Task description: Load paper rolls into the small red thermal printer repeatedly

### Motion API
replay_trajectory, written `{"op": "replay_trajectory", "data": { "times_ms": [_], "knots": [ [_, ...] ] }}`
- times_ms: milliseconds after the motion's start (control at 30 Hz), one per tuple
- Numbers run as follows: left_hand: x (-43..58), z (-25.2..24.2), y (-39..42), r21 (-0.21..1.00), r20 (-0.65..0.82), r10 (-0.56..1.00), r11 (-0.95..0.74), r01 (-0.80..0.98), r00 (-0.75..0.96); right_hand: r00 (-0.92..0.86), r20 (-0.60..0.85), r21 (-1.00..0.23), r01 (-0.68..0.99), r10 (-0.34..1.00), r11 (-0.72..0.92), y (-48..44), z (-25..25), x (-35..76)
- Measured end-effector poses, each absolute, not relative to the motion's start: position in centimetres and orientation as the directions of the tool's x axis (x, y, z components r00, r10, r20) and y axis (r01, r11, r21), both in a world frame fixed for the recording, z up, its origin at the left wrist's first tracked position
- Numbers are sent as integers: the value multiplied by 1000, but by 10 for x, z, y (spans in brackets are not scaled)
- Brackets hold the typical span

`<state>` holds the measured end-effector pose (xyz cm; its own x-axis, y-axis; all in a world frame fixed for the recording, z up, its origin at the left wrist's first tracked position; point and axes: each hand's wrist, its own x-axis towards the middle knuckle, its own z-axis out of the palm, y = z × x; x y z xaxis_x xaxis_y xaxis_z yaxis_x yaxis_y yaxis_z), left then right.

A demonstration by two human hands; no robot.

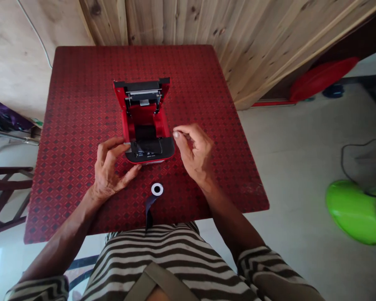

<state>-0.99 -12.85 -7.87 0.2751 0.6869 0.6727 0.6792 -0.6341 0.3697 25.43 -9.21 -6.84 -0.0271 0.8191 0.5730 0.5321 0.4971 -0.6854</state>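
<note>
A small red and black printer (146, 125) sits near the middle of the red patterned table (81, 104), its lid flipped up and its paper bay showing. My left hand (111, 169) rests against the printer's front left corner, fingers curled around the edge. Just right of the printer hovers my right hand (194, 152), thumb and forefinger pinched together on something too small to make out. A small paper roll (157, 189) lies on the table between my forearms, with a dark strip (148, 211) trailing from it toward the table's near edge.
A wooden plank wall (207, 25) stands behind the table. A green object (357, 211) sits on the tiled floor at right, with a red object (322, 77) farther back. A dark wooden chair frame (6, 184) is at left.
</note>
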Motion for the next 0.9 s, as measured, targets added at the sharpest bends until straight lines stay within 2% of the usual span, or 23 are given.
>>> {"op": "replay_trajectory", "data": {
  "times_ms": [67,167,267,400,600,733,833,900],
  "knots": [
    [-9,-80,-130,363,678,681,-638,680,277,-246,595,-544,578,765,608,-79,-46,246],
    [-9,-84,-132,376,652,702,-628,681,287,-555,415,-359,628,721,691,-52,-27,223],
    [-9,-87,-132,380,632,711,-630,677,307,-648,214,-248,688,731,683,-29,-29,200],
    [-8,-89,-132,376,628,709,-638,672,321,-675,149,-148,708,723,691,-7,-42,190],
    [-7,-90,-132,375,627,712,-631,679,315,-761,103,-170,621,640,765,6,-39,198],
    [-7,-88,-132,373,633,709,-631,680,311,-684,218,-197,668,696,718,-23,-9,205],
    [-8,-86,-132,376,627,711,-634,676,318,-567,359,-345,658,742,670,-54,14,225],
    [-9,-87,-132,378,616,720,-627,681,320,-422,412,-479,654,807,586,-66,17,249]
  ]
}}
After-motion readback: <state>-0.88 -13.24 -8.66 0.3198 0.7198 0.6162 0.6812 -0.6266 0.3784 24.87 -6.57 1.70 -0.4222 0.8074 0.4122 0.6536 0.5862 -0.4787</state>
